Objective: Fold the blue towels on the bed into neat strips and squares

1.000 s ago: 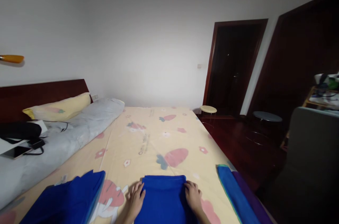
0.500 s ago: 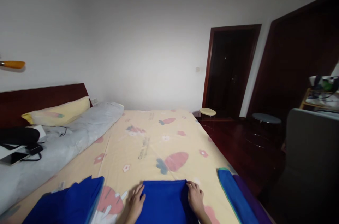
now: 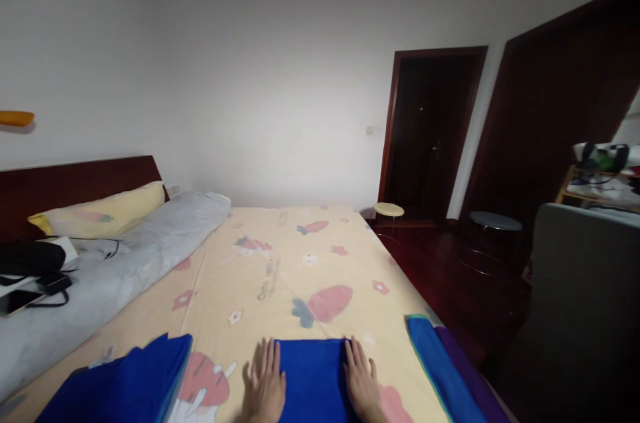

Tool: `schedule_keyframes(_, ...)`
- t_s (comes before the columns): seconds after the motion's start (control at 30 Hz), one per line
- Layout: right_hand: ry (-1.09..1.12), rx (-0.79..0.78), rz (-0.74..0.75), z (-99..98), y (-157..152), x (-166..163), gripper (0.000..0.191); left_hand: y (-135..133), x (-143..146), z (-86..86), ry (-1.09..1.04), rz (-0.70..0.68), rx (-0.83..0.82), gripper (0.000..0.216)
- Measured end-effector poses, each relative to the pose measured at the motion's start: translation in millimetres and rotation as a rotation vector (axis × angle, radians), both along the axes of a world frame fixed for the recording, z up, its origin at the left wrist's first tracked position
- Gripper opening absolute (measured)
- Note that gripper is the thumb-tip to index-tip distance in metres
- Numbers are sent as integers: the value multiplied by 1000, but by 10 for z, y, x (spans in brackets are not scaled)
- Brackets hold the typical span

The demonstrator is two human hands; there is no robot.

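A folded blue cloth [image 3: 315, 376] lies flat on the bed in front of me, its lower end cut off by the picture's edge. My left hand [image 3: 269, 379] rests along the cloth's left edge with its fingers stretched forward. Along the right edge lies my right hand [image 3: 361, 376], palm down, fingers extended and slightly apart. Neither hand grips the fabric. To the left is a pile of blue cloth [image 3: 125, 383] with an uneven top edge. On the right, near the bed's side, are a folded blue cloth with green trim [image 3: 445, 369] and a purple cloth [image 3: 470, 373].
The bed sheet [image 3: 320, 256] is cream with carrot prints. A grey-white quilt [image 3: 165, 243], a pillow [image 3: 110, 209], a phone [image 3: 20, 301] and a black case [image 3: 33, 257] lie at the left. Two stools [image 3: 388, 209] and a grey chair back [image 3: 585, 303] stand right of the bed.
Both hands have gone from holding the blue cloth's far corners to lying flat along its sides, fingers straightened. The view has turned slightly right.
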State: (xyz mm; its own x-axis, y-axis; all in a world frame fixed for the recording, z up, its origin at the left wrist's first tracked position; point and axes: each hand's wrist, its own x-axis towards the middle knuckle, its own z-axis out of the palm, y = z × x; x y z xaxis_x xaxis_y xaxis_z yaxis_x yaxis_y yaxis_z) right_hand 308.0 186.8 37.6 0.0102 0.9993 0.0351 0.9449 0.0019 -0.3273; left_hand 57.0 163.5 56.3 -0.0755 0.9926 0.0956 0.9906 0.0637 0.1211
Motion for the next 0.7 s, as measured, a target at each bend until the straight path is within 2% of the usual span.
schedule_keyframes(0.03,27,23,80,-5,-43,-114,56,-20,94,-20,-21,-80,13,63)
schedule_keyframes(0.1,98,32,284,-46,-125,-332,55,-40,255,-86,-106,-269,-64,61)
schedule_keyframes(0.17,134,22,401,-116,-178,-448,56,-41,323,-152,-168,-370,-160,58)
schedule_keyframes(0.2,132,22,388,-151,-188,-445,56,-38,309,-169,-174,-370,-187,57)
schedule_keyframes(0.27,98,31,262,-200,-177,-315,60,-32,190,-149,-144,-296,-201,57)
schedule_keyframes(0.37,29,14,56,-202,-135,36,64,-35,-95,-18,-68,-161,-201,58)
schedule_keyframes(0.47,-28,4,-31,-186,-161,213,64,-67,-253,72,-10,-85,-161,56)
schedule_keyframes(0.53,-32,70,4,-223,-271,119,62,-113,-214,29,-27,-145,-90,55)
schedule_keyframes(0.6,-20,188,147,-306,-477,-102,54,-176,-89,-94,-94,-325,-69,55)
schedule_keyframes(0.67,-15,298,300,-410,-765,-346,45,-246,51,-243,-153,-489,-143,58)
schedule_keyframes(0.7,-18,336,341,-457,-927,-444,41,-282,105,-306,-165,-527,-190,60)
